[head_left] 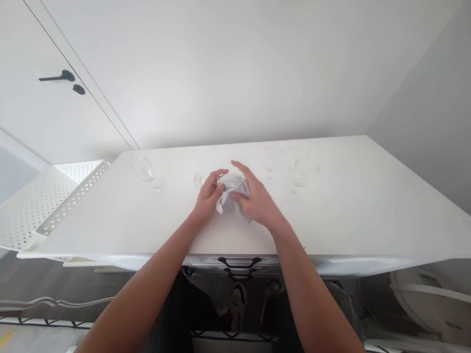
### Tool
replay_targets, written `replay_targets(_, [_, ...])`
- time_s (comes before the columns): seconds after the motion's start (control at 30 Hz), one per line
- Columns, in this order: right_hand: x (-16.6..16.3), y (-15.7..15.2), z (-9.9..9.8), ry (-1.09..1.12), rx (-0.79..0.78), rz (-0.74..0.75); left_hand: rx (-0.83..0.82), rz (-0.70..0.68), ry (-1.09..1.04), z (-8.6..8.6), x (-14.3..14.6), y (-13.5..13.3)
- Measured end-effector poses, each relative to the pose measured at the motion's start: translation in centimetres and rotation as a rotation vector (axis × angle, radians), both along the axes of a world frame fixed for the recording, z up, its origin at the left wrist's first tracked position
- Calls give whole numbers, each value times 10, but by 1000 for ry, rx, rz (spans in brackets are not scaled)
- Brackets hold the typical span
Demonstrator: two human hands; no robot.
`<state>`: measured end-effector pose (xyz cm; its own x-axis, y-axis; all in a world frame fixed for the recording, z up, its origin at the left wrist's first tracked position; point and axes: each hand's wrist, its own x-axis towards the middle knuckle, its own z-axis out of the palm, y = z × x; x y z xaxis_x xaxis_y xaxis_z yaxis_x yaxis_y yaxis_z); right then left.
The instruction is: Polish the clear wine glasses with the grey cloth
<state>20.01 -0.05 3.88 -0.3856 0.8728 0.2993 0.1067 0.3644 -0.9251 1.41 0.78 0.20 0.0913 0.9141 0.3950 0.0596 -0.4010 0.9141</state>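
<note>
Over the middle of the white cabinet top, my left hand (210,190) is wrapped round a clear stemmed glass (199,180) held on its side. Its round foot sticks out to the left of my fingers, and the bowl points right. A pale grey-white cloth (236,198) covers much of the bowl and hangs down below it. My right hand (254,197) grips this cloth against the bowl's right side, thumb in front and fingers reaching behind. How far the cloth goes into the bowl is hidden.
More clear stemmed glasses (299,174) stand at the back right of the cabinet top (343,214). Another clear glass (146,169) is at the left. A white perforated rack (36,208) adjoins the left end. Black drawer handles (239,262) project from the front.
</note>
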Motion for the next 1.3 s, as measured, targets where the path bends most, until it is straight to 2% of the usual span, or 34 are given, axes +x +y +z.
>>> replay_targets(0.07, [-1,-4,0,-153,146,74,-16,65,-11,-2,0,2])
replay_targets(0.13, [-5,-6,0,-201,213,90,-44,58,-54,-4,-1,3])
replay_targets(0.3, [-5,-1,3,-5,86,-176,-66,-41,-47,-6,-1,5])
replay_targets(0.47, [5,-3,7,-172,196,11,-84,-57,-25,-3,2,3])
replay_targets(0.53, [5,-4,8,-223,221,-5,-128,-109,0,0,3,0])
replay_targets(0.63, [10,-3,13,-200,286,-158,-185,-153,9,5,2,-5])
replay_targets(0.67, [14,-3,16,-181,321,-238,-175,-113,0,5,1,-6])
replay_targets(0.73, [23,-5,22,-161,348,-361,-109,57,-27,5,-2,-5])
replay_targets(0.8, [31,-8,28,-178,306,-334,-18,226,-63,3,-3,-2])
replay_targets(0.83, [33,-10,30,-180,279,-281,15,249,-72,2,-4,0])
replay_targets(0.87, [33,-12,31,-172,258,-227,30,221,-70,1,-4,2])
replay_targets(0.93, [30,-14,33,-140,237,-158,-9,51,-24,-2,-4,3])
replay_targets(1.0, [25,-16,33,-120,220,-152,-102,-143,59,-4,-4,2])
replay_targets(1.07, [24,-15,33,-124,207,-155,-164,-248,117,-4,-4,-1])
replay_targets(1.13, [27,-14,35,-125,238,-155,-167,-255,127,-3,-5,-3])
replay_targets(1.2, [31,-15,37,-124,328,-184,-145,-204,109,-2,-4,-4])
replay_targets(1.3, [35,-18,44,-124,501,-337,-133,-99,65,-1,-3,-2])
